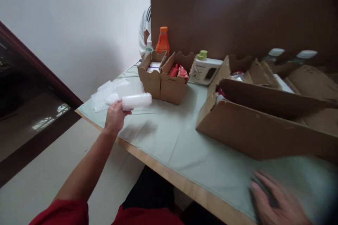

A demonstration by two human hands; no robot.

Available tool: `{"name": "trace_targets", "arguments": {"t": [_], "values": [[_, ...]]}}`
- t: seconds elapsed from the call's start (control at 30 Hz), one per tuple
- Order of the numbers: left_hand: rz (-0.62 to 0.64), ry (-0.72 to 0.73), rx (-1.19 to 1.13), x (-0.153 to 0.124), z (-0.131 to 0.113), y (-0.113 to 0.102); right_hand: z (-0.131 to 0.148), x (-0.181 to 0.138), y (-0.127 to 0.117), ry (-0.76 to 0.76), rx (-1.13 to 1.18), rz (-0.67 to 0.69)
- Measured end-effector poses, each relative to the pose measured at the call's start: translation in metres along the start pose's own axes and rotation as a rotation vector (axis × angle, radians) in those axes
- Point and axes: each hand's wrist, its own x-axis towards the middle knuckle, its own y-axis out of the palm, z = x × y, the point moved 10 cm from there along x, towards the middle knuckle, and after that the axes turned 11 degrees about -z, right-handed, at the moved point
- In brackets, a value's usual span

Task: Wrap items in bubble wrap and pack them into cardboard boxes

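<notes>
Your left hand [114, 116] is closed around one end of a translucent white plastic roll [136, 101] and holds it roughly level above the far left part of the pale green table cover [171, 137]. The roll points right, toward the small open brown cardboard box [161, 81], and stops just short of it. Just beyond your hand, at the table's far left corner, lies a loose pile of clear plastic bags [108, 93].

Your right hand [277, 200] is low over the near right edge of the table, well apart from the roll. It is blurred, with the fingers stretched forward over a dark smear. I cannot tell whether it grips anything.

The small box holds red packets [178, 71] in its right compartment. Behind it stand an orange plastic bottle [162, 40] and a small clear bottle with a white cap [148, 47]. To its right is a white container with a green cap [204, 68]. A large open brown cardboard carton [264, 126] fills the right side, in front of a tall brown board [237, 14]. A person in a white shirt [144, 28] sits at the far end.
</notes>
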Motion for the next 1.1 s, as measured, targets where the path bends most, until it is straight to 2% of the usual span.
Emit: {"name": "trace_targets", "arguments": {"t": [0.13, 0.2, 0.3, 0.37, 0.47, 0.53, 0.6, 0.73, 0.83, 0.9, 1.0, 1.07, 1.1], "values": [[0.186, -0.211, -0.078, -0.108, 0.054, 0.019, 0.102, 0.001, -0.005, -0.114, 0.164, 0.021], [0.297, -0.333, -0.084, -0.158, 0.079, 0.036, 0.139, -0.002, 0.002, -0.143, 0.244, 0.093], [0.475, -0.479, -0.076, -0.219, 0.098, 0.06, 0.174, -0.011, 0.009, -0.243, 0.26, 0.193], [0.565, -0.539, -0.085, -0.244, 0.1, 0.075, 0.183, -0.016, 0.009, -0.287, 0.217, 0.229], [0.605, -0.583, -0.135, -0.257, 0.097, 0.095, 0.176, -0.013, -0.011, -0.299, 0.119, 0.149], [0.588, -0.595, -0.166, -0.257, 0.098, 0.106, 0.166, -0.011, -0.03, -0.316, 0.043, 0.055], [0.563, -0.607, -0.174, -0.256, 0.103, 0.114, 0.149, -0.014, -0.045, -0.333, -0.03, 0.015], [0.544, -0.625, -0.156, -0.261, 0.112, 0.118, 0.107, -0.03, -0.064, -0.232, -0.047, 0.034], [0.55, -0.619, -0.147, -0.264, 0.113, 0.115, 0.102, -0.034, -0.073, -0.123, 0.014, 0.01], [0.568, -0.612, -0.137, -0.266, 0.111, 0.116, 0.123, -0.031, -0.062, -0.129, 0.067, 0.061], [0.597, -0.592, -0.122, -0.265, 0.109, 0.119, 0.164, -0.025, -0.025, -0.228, 0.098, 0.239], [0.593, -0.572, -0.119, -0.26, 0.108, 0.12, 0.172, -0.026, -0.003, -0.285, 0.037, 0.344], [0.585, -0.563, -0.119, -0.257, 0.108, 0.119, 0.166, -0.027, 0.002, -0.289, -0.005, 0.367]]}}
